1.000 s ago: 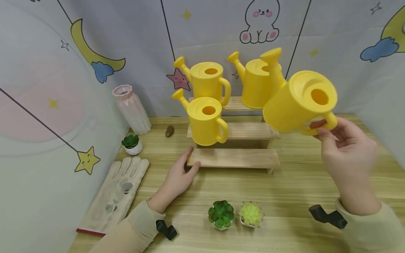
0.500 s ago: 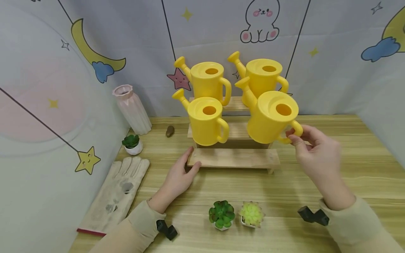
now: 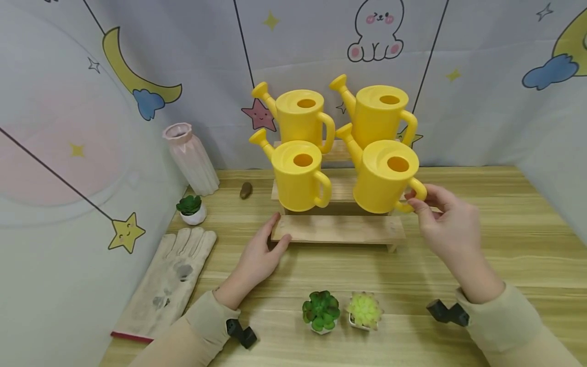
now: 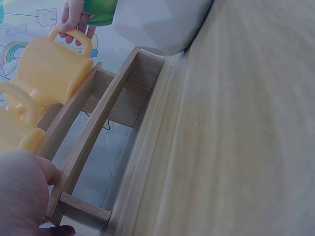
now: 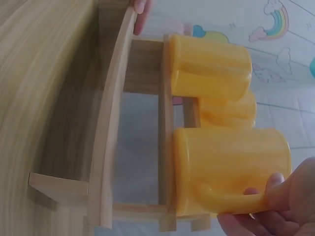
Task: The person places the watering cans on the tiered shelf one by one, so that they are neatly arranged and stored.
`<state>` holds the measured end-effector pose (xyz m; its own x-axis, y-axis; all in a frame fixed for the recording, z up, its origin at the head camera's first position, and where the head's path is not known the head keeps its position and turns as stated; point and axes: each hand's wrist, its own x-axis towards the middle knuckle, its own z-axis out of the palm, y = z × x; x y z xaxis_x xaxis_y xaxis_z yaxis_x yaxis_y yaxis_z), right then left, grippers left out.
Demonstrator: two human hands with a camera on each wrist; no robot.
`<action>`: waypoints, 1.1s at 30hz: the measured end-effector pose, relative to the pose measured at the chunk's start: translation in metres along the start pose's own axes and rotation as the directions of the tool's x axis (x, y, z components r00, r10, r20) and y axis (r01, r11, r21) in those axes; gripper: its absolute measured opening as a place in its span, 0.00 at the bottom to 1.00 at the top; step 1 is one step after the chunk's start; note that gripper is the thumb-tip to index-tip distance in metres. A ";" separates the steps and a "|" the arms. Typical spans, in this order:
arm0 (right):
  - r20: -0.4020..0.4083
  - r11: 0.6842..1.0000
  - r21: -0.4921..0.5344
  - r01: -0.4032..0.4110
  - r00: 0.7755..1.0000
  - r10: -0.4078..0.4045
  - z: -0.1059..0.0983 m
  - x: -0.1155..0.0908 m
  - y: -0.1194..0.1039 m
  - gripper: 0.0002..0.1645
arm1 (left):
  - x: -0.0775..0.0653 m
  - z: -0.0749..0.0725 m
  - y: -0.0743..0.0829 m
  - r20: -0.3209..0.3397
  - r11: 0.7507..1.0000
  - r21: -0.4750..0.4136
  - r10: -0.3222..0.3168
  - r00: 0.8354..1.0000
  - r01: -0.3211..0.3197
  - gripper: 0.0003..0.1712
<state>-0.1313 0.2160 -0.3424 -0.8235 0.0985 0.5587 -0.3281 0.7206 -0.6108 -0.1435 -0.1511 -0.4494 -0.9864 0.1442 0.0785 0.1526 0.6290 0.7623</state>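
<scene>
My right hand (image 3: 451,219) pinches the handle of a yellow watering can (image 3: 382,178) at the right of the middle step of a wooden tiered stand (image 3: 339,228). In the right wrist view the base of this watering can (image 5: 231,164) is right at the step's board. To its left on the same step sits a second yellow can (image 3: 297,183). Two more, a left one (image 3: 300,120) and a right one (image 3: 378,114), stand on the top step. My left hand (image 3: 254,255) holds the left end of the lowest step, its thumb at the front edge.
Two potted succulents, one dark green (image 3: 321,311) and one light green (image 3: 364,310), stand in front of the stand. At the left are a pair of work gloves (image 3: 167,280), a small potted plant (image 3: 192,210), a pink-white vase (image 3: 192,158) and a brown stone (image 3: 246,190).
My right hand has brought the watering can left and down from the right, turning it from tilted to nearly upright at the middle step. The left hand has stayed put.
</scene>
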 end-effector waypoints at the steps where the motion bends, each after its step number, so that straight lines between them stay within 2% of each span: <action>1: 0.000 1.000 -0.003 0.002 1.000 -0.002 0.000 0.000 0.000 0.13 | 0.000 0.000 0.000 0.001 1.000 0.001 -0.001 1.000 0.001 0.44; 18: 0.013 1.000 0.013 -0.028 1.000 0.028 0.001 0.004 -0.002 0.16 | -0.001 -0.002 0.000 0.003 1.000 0.002 -0.010 1.000 0.010 0.44; 23: 0.041 0.999 0.037 -0.034 0.999 0.032 -0.001 0.004 -0.001 0.18 | 0.000 -0.001 0.001 0.002 1.000 0.003 -0.003 1.000 0.003 0.44; 29: 0.114 0.994 0.075 -0.074 0.991 0.065 -0.003 0.005 0.002 0.30 | 0.001 -0.002 0.000 -0.001 1.000 -0.019 0.002 1.000 -0.002 0.44; 31: 0.098 0.991 0.104 -0.089 0.992 0.079 -0.004 0.005 0.001 0.34 | 0.001 -0.003 -0.001 -0.005 0.999 -0.038 0.004 1.000 -0.005 0.44; 33: 0.024 0.988 0.141 -0.070 0.997 0.067 -0.004 0.005 0.000 0.33 | 0.001 -0.007 0.001 -0.013 0.998 -0.055 0.003 1.000 -0.004 0.44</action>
<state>-0.1337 0.2193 -0.3374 -0.8546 0.1300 0.5027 -0.3318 0.6080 -0.7213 -0.1447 -0.1559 -0.4444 -0.9866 0.1363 0.0892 0.1529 0.5854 0.7962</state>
